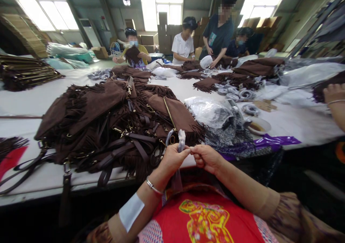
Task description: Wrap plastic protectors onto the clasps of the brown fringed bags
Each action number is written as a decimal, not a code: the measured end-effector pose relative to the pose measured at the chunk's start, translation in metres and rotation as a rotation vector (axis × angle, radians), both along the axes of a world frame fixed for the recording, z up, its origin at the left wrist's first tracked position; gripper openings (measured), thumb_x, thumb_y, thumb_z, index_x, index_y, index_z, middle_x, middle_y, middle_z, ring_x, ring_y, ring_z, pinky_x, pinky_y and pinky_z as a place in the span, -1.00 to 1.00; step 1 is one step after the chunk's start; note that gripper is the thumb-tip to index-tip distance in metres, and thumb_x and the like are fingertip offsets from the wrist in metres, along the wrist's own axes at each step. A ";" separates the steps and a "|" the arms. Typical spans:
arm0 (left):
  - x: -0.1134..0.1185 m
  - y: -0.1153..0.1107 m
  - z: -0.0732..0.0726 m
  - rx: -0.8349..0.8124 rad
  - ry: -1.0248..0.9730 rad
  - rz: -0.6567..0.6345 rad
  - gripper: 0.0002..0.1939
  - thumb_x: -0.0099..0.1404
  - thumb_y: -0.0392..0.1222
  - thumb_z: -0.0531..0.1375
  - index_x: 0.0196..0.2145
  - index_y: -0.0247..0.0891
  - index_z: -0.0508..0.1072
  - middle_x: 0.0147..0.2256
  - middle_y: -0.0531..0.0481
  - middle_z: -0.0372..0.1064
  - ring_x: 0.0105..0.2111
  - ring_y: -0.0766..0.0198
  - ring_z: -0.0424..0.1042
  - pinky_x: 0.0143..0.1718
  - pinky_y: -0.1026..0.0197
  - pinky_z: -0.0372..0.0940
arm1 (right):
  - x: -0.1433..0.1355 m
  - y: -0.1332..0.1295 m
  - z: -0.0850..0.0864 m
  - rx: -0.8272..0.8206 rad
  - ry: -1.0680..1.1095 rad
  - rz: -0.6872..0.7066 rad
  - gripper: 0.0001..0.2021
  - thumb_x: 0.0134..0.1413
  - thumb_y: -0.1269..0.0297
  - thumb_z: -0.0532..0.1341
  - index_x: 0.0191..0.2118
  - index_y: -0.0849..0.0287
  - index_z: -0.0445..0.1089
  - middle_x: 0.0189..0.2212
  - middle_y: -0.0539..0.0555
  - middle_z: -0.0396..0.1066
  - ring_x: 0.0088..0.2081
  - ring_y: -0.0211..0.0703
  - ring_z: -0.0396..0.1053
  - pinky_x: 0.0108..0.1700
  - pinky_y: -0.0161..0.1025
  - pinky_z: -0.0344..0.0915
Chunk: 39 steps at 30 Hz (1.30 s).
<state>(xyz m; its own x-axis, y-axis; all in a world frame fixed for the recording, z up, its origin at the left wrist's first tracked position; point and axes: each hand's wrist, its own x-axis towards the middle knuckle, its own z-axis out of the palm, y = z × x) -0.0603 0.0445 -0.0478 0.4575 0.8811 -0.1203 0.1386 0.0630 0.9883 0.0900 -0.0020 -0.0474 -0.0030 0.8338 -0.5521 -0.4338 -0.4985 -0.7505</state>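
Observation:
In front of my body, just past the table edge, my two hands meet at the fingertips. My left hand (174, 158) is closed around a strap wrapped in pale grey plastic (181, 139); its end sticks up above the fingers and part hangs below. My right hand (206, 158) pinches with thumb and forefinger against the left fingertips. Whatever lies in that pinch is too small to make out. Close beyond the left hand lies a big heap of brown fringed suede bags (102, 106) with dark straps and gold clasps.
Right of the heap are clear plastic bags (207, 110), black-and-white speckled material (229, 133), purple plastic (277, 141) and a shallow dish (257, 125). Coiled grey-wrapped straps (237, 93) lie farther back. Several co-workers stand or sit across the table; another person's hand (334, 94) reaches in at right.

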 end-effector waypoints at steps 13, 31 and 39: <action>0.000 0.001 -0.001 -0.427 -0.205 0.027 -0.75 -0.01 -0.11 0.32 -0.44 -0.27 0.36 -0.70 0.25 -0.01 -0.71 0.50 -0.09 -0.66 0.34 -0.18 | -0.006 -0.005 0.006 0.289 -0.417 0.005 -0.65 -0.16 0.04 0.36 -0.60 0.21 0.32 -0.74 -0.08 0.24 -0.69 -0.40 0.11 -0.63 -0.38 0.01; -0.005 -0.001 -0.003 -0.643 -0.365 0.026 -0.65 -0.04 -0.16 0.36 -0.46 -0.24 0.22 -0.64 0.28 -0.05 -0.71 0.57 -0.13 -0.68 0.38 -0.27 | -0.001 -0.012 0.003 0.379 -0.552 0.040 -0.70 -0.06 0.05 0.29 -0.55 0.18 0.36 -0.69 -0.07 0.26 -0.64 -0.35 0.15 -0.59 -0.35 0.09; -0.006 -0.001 -0.006 -0.631 -0.414 -0.051 -0.63 -0.02 -0.10 0.39 -0.39 -0.26 0.29 -0.64 0.28 -0.05 -0.70 0.56 -0.14 -0.68 0.39 -0.26 | 0.002 -0.011 0.008 0.397 -0.534 0.143 -0.72 -0.05 0.06 0.29 -0.53 0.19 0.37 -0.71 -0.09 0.24 -0.65 -0.36 0.12 -0.59 -0.35 0.04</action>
<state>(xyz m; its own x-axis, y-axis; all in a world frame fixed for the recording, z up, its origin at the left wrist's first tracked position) -0.0658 0.0434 -0.0536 0.6131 0.6787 -0.4044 -0.2187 0.6376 0.7386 0.0915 -0.0133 -0.0390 0.0596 0.9852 -0.1607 0.0972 -0.1660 -0.9813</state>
